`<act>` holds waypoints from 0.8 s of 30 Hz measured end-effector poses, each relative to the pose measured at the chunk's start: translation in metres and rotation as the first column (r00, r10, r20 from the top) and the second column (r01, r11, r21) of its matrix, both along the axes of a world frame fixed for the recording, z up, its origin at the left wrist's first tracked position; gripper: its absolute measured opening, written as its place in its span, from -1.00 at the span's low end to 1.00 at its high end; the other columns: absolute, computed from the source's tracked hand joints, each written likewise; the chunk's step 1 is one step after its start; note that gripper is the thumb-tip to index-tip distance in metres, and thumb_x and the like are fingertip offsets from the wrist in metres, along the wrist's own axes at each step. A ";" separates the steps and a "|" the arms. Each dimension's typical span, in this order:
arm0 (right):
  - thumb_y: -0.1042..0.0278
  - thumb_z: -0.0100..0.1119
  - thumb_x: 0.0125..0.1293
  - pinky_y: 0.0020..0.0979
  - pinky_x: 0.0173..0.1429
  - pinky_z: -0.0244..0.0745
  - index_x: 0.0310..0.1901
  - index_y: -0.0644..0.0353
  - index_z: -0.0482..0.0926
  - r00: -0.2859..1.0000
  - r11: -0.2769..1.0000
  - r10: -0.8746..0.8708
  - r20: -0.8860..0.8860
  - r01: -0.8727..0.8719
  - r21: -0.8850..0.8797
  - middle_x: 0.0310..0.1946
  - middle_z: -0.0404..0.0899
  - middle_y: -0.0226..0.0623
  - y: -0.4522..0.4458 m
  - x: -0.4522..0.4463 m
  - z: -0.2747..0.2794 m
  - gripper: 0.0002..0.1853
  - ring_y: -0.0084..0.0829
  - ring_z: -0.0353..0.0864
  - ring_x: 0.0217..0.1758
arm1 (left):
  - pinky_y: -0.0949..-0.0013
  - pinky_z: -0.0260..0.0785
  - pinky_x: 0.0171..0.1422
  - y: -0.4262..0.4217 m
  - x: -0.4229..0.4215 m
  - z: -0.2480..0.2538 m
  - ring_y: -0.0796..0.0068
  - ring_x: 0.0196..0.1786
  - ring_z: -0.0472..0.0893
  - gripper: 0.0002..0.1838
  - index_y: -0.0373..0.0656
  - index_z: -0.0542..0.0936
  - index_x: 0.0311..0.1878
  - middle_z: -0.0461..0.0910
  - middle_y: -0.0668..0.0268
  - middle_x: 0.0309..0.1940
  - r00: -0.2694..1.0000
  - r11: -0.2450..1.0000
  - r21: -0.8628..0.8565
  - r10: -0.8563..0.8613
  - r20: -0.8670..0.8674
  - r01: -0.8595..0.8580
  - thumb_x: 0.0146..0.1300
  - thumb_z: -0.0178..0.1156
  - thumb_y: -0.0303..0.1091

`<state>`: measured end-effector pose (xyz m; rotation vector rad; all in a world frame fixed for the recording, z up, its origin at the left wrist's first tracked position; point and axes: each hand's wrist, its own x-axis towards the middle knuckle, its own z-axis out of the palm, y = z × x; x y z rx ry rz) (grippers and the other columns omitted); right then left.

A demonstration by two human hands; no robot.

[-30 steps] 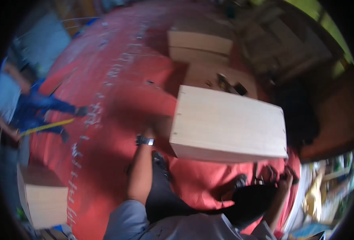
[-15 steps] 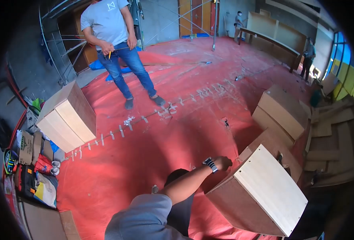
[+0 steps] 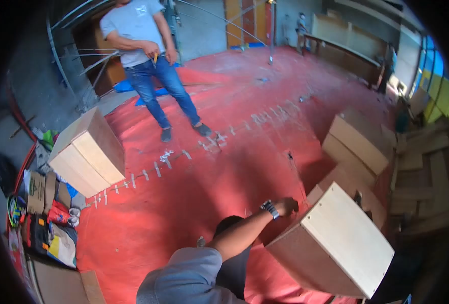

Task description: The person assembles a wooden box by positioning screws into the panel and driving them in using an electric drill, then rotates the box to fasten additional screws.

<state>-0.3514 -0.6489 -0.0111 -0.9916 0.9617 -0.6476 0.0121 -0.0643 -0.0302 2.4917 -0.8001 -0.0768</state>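
My left hand, with a watch on its wrist, is beside the upper left corner of a wooden box. Its fingers are curled together, and anything inside them is too small to make out. The box lies tilted in the view, with a pale panel with small dark holes facing up and a browner side facing left. Whether my fingers touch it is unclear. My right hand is out of view.
A co-worker stands at the upper left holding a yellow item. Another wooden box is on the left, beside bags and shoes. Brown boxes and cardboard lie right on the red floor covering. Scaffolding stands behind.
The view has swung left and up, bringing the co-worker's whole stance into sight. My right hand has left the view. The co-worker's hand with the yellow item has risen slightly.
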 end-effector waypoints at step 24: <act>0.33 0.37 0.29 -0.40 -0.43 0.39 -0.47 0.04 0.56 0.954 0.960 -0.274 0.120 0.265 0.087 -0.65 0.44 -0.48 0.016 -0.077 0.026 -0.80 -0.52 0.45 -0.58 | 0.63 0.06 -0.35 -0.013 -0.003 0.177 0.82 -0.38 0.23 -0.59 -0.11 0.60 0.27 0.33 0.64 -0.37 0.981 0.686 -0.702 0.114 -0.158 -0.193 0.60 0.11 -0.03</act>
